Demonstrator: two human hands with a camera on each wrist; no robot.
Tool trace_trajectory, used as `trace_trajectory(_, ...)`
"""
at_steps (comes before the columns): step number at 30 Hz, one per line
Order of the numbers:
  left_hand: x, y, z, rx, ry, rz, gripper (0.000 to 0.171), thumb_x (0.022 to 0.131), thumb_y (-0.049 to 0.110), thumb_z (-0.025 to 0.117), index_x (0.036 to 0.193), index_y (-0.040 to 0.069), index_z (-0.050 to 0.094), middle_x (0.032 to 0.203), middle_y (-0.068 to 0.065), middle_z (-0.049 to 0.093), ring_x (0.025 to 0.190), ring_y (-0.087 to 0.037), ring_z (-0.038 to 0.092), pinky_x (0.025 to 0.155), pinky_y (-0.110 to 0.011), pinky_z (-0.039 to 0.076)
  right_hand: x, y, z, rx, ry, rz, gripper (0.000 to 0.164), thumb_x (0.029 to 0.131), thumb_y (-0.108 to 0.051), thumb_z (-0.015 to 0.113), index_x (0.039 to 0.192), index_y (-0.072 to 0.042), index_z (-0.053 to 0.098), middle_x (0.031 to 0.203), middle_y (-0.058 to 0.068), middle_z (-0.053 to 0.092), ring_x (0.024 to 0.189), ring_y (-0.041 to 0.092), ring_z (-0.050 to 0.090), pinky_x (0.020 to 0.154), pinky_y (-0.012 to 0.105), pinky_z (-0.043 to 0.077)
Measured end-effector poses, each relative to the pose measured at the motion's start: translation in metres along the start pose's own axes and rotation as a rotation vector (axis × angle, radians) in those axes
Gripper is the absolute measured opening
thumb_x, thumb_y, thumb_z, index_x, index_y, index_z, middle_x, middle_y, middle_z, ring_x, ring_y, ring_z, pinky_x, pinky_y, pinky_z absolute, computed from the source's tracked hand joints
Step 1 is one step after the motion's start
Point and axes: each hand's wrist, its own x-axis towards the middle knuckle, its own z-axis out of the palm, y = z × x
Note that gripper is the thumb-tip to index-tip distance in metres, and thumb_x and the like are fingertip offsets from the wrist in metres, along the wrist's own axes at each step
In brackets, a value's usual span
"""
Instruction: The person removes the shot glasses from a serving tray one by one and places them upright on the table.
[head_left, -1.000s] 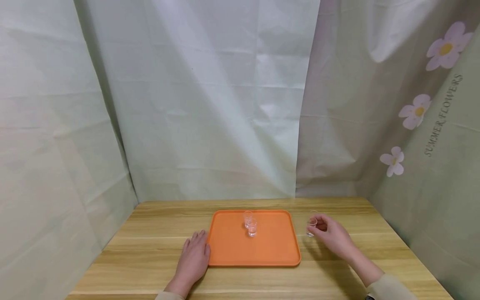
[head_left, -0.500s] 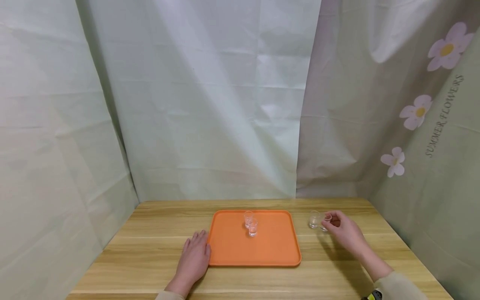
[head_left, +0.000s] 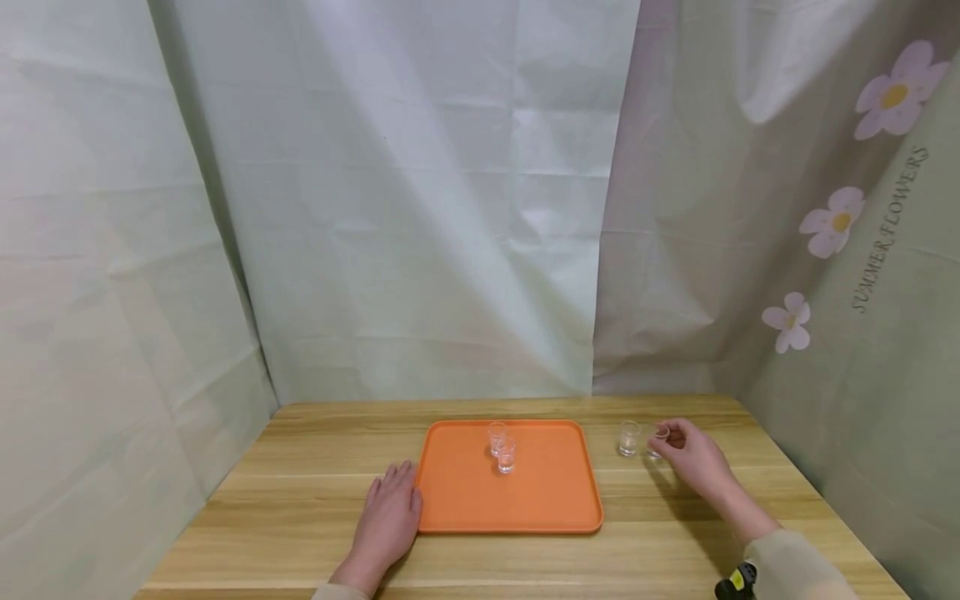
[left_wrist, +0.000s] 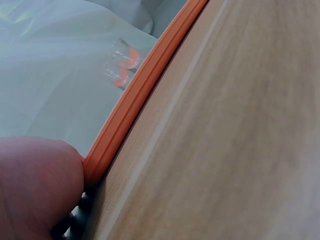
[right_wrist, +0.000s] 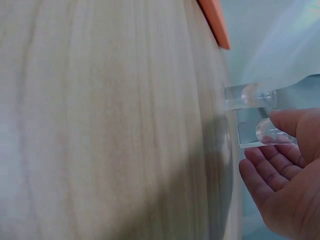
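Head view, right grip (head_left: 695, 458): pinches cup (right_wrist: 263, 133) (just moved), paired at three o'clock of second cup (head_left: 629, 438).
Left grip (head_left: 386, 510): flat, by tray (head_left: 510, 504).

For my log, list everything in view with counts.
Table: 1, light brown, lower half
Tray: 1, orange, on the table
Glasses: 4, clear, two on the tray, two right of it
Sheets: count unclear, pale green, around the table
Printed flowers: 3, pale pink with yellow, right side
Lettering: 1, grey, beside the flowers
Device: 1, black and yellow, bottom right
Sleeves: 2, beige, bottom edge
Left hand: 1, bare, at tray's left edge
Right hand: 1, bare, pinching the rightmost glass
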Motion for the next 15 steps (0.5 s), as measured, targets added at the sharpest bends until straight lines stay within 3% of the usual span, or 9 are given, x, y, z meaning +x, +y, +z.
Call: trace_trajectory(15,0.000,0.001,-0.001,-0.004,-0.001,-0.007,0.045,0.110,0.010,0.057,0.149,-0.012,0.059,0.158,-0.032,0.055,0.152,-0.056,0.043,0.127,-0.073,0.026,0.009,0.012,0.006,-0.008,0.017,0.003,0.046,0.106,-0.024,0.076,0.133,0.009,0.063,0.124,0.023,0.073,0.120,0.045,0.069,0.101,0.058,0.055)
